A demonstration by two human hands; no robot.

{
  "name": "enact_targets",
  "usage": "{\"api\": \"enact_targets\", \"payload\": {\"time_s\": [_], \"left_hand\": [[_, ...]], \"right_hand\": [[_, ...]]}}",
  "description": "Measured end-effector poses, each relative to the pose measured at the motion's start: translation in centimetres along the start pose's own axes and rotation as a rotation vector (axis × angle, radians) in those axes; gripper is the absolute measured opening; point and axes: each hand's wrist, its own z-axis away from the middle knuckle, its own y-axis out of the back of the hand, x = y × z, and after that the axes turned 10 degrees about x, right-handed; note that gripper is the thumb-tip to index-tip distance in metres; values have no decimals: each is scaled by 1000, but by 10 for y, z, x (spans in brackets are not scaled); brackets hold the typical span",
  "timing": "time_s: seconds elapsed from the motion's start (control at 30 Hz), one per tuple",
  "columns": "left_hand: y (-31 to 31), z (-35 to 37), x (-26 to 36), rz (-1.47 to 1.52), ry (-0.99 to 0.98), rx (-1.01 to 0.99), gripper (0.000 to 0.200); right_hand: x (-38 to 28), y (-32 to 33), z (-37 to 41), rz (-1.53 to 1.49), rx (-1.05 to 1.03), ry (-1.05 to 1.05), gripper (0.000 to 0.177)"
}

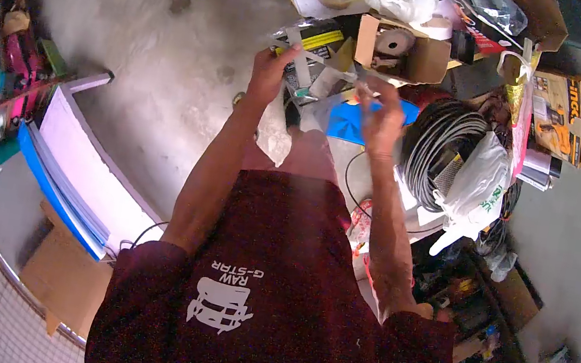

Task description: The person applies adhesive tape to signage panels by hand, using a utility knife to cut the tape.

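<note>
The box (429,61) lies behind and left of the cable coil (424,155).

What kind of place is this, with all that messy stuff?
Probably a workshop, or maybe a storeroom. There's a big coil of cable, a box with a drill pictured on it, and an open cardboard box with a round wheel inside.

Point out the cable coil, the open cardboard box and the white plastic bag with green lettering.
Cable coil (423,156): head view, left-side strands.
Open cardboard box (430,61): head view, right side.
White plastic bag (477,181): head view, middle.
</note>
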Motion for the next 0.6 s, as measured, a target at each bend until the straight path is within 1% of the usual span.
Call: {"api": "enact_targets", "payload": {"time_s": [0.03,0.07,0.13,0.17,0.23,0.27,0.3,0.33,0.37,0.4,0.43,0.47,0.53,0.6], "left_hand": [[-1,3,4,25,31,-1,39],[-3,9,11,-54,9,-2,37],[-5,17,27,-210,-46,-7,33],[-4,15,22,-89,10,-74,32],[2,10,8,157,123,-199,30],[6,11,7,45,106,-183,29],[7,16,13,-65,87,-167,28],[7,18,19,-176,69,-154,26],[13,10,3,-142,41,-144,29],[14,14,8,-133,24,-151,30],[17,19,14,-124,4,-160,32],[20,26,21,-118,-18,-169,33],[37,33,25,-261,-20,-115,36],[55,35,22,-346,-22,-76,38]], "right_hand": [[-9,-16,4,100,-64,132,39],[-15,-30,6,202,-126,264,44],[-23,-54,9,367,-140,433,48],[-24,-62,9,448,-148,519,50],[-8,-68,2,469,-149,554,48],[1,-67,-2,480,-151,574,48],[6,-62,-6,423,-139,545,41],[11,-60,-9,448,-127,563,40],[15,-59,-10,474,-116,578,39],[19,-56,-11,500,-104,592,37],[28,-59,-14,478,-97,589,45],[34,-59,-13,478,-76,610,41],[39,-58,-14,477,-30,651,34],[50,-63,-17,508,-8,659,33]]}}
